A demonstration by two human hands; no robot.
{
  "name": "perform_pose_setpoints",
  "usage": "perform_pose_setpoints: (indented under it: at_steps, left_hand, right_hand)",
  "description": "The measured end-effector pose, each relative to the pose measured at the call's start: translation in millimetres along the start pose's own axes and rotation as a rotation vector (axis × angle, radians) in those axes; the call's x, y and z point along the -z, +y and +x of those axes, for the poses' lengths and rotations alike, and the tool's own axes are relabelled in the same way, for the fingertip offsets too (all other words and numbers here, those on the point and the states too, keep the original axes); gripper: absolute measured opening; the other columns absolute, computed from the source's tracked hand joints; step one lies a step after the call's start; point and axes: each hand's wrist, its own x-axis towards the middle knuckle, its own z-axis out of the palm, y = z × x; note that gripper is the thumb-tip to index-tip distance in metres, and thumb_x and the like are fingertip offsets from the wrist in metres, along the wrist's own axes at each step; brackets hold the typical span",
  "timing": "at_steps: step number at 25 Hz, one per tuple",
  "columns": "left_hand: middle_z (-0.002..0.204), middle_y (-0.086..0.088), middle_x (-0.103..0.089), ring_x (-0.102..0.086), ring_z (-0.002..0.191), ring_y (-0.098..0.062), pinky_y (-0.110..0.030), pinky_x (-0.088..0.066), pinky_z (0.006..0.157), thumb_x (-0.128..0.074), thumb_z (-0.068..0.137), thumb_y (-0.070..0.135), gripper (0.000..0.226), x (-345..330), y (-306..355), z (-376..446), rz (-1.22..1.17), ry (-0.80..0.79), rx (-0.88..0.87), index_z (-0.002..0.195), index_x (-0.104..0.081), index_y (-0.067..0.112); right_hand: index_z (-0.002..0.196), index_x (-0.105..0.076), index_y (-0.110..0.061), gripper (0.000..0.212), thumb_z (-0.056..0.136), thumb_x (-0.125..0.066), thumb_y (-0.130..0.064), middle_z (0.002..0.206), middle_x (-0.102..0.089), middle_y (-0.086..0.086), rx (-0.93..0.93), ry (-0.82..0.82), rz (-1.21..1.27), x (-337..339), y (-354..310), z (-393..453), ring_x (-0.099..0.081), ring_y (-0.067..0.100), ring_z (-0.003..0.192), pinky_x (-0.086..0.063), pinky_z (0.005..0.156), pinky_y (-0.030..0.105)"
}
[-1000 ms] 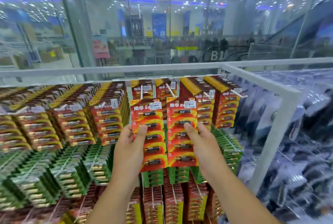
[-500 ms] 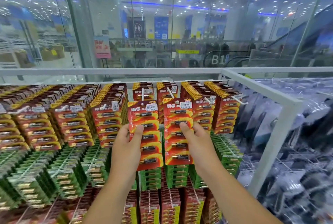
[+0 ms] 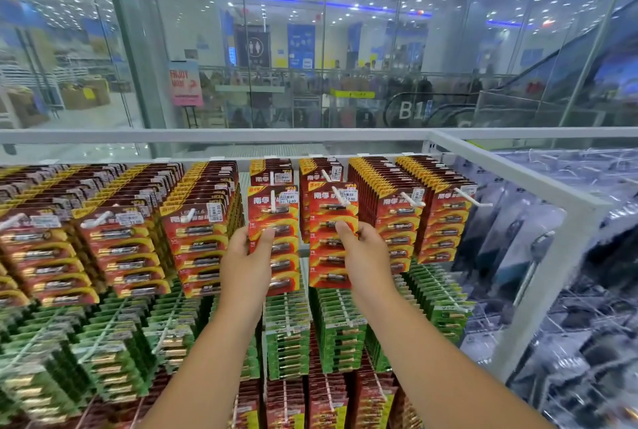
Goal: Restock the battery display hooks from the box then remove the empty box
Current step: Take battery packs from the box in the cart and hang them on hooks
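Observation:
My left hand grips a red battery card pack by its left edge, thumb across the front. Its top hole sits on a white display hook. My right hand holds a second red battery card pack, thumb on its face, and that pack hangs on the neighbouring white hook. Both packs are at the front ends of the hooks, with a few packs further back on each. The box is not in view.
Full rows of red battery cards fill the hooks to the left and right. Green battery cards hang below. A white metal frame borders the display at top and right, with clear-packaged goods beyond. Glass wall behind.
Both hands have pushed their packs up and further back onto the two hooks. The camera view has shifted slightly closer to the display.

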Motion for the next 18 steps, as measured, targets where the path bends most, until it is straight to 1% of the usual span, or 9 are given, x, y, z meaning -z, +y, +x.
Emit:
perform_pose_setpoints:
  at_steps: [2,3,6,7,9,12,15,17,18]
  left_hand:
    - [0.103,0.011,-0.078,-0.077,0.094,-0.015,-0.047,-0.065,0.082,-0.059,0.105,0.043,0.016,-8.5,-4.3,19.7,-0.013,0.014,0.013,0.115,-0.067,0.035]
    - [0.103,0.011,-0.078,-0.077,0.094,-0.014,-0.048,-0.064,0.083,-0.058,0.105,0.043,0.015,-13.3,-5.3,27.9,-0.015,0.018,0.02,0.116,-0.066,0.035]
    - [0.108,0.009,-0.076,-0.075,0.098,-0.016,-0.05,-0.062,0.089,-0.054,0.107,0.039,0.018,-25.1,-10.8,52.9,-0.015,0.021,0.028,0.122,-0.063,0.033]
    - [0.109,0.008,-0.075,-0.074,0.098,-0.017,-0.05,-0.061,0.09,-0.054,0.107,0.039,0.017,-27.3,-12.1,60.1,-0.013,0.025,0.03,0.121,-0.062,0.034]
    - [0.11,0.008,-0.074,-0.074,0.099,-0.016,-0.05,-0.061,0.091,-0.054,0.107,0.037,0.011,-29.8,-14.6,73.1,-0.014,0.032,0.041,0.117,-0.059,0.036]
    - [0.111,0.009,-0.073,-0.073,0.099,-0.015,-0.047,-0.061,0.091,-0.055,0.107,0.036,0.012,-30.5,-20.0,86.9,-0.016,0.046,0.037,0.119,-0.058,0.035]
    - [0.112,0.009,-0.073,-0.073,0.1,-0.016,-0.047,-0.061,0.09,-0.057,0.105,0.04,0.015,-31.3,-25.4,95.8,-0.007,0.072,0.038,0.119,-0.058,0.035]
    - [0.113,0.008,-0.071,-0.072,0.101,-0.017,-0.047,-0.06,0.092,-0.057,0.104,0.044,0.02,-32.1,-29.1,100.0,0.017,0.082,0.057,0.12,-0.056,0.032]
    - [0.112,0.008,-0.069,-0.07,0.102,-0.017,-0.044,-0.059,0.092,-0.058,0.103,0.045,0.023,-32.5,-30.2,99.5,0.029,0.083,0.074,0.12,-0.054,0.03]
  right_hand:
    - [0.105,-0.072,-0.023,0.015,0.103,-0.064,-0.036,0.099,-0.079,0.0,0.0,0.045,-0.005,-14.9,4.1,16.3,-0.078,0.019,0.086,-0.066,0.078,0.046]
    - [0.106,-0.072,-0.023,0.014,0.103,-0.064,-0.034,0.099,-0.079,0.0,-0.001,0.064,-0.005,-20.7,5.3,25.1,-0.078,0.019,0.087,-0.065,0.079,0.044]
    - [0.112,-0.071,-0.02,0.016,0.104,-0.062,-0.031,0.1,-0.079,0.002,0.013,0.074,0.01,-31.1,8.9,53.5,-0.077,0.018,0.084,-0.064,0.07,0.037]
    - [0.113,-0.069,-0.019,0.016,0.104,-0.062,-0.03,0.1,-0.078,0.002,0.013,0.081,0.006,-33.0,9.7,62.1,-0.077,0.02,0.086,-0.064,0.07,0.037]
    - [0.115,-0.068,-0.023,0.015,0.103,-0.063,-0.031,0.104,-0.077,0.003,0.008,0.088,-0.01,-36.9,11.7,78.0,-0.076,0.024,0.094,-0.065,0.079,0.044]
    - [0.106,-0.067,-0.031,0.007,0.1,-0.066,-0.033,0.106,-0.076,0.004,0.015,0.118,-0.005,-41.5,18.5,95.1,-0.074,0.029,0.099,-0.061,0.088,0.055]
    - [0.113,-0.066,-0.032,0.017,0.098,-0.067,-0.038,0.106,-0.075,0.006,0.04,0.141,0.0,-45.0,27.1,101.5,-0.073,0.034,0.098,-0.061,0.083,0.06]
    - [0.12,-0.061,-0.03,0.026,0.097,-0.067,-0.04,0.108,-0.073,0.003,0.062,0.155,0.006,-45.8,28.1,101.1,-0.073,0.031,0.097,-0.062,0.083,0.057]
    - [0.122,-0.059,-0.029,0.028,0.098,-0.067,-0.038,0.111,-0.072,0.002,0.077,0.166,0.0,-46.0,27.8,100.0,-0.073,0.028,0.098,-0.062,0.085,0.054]
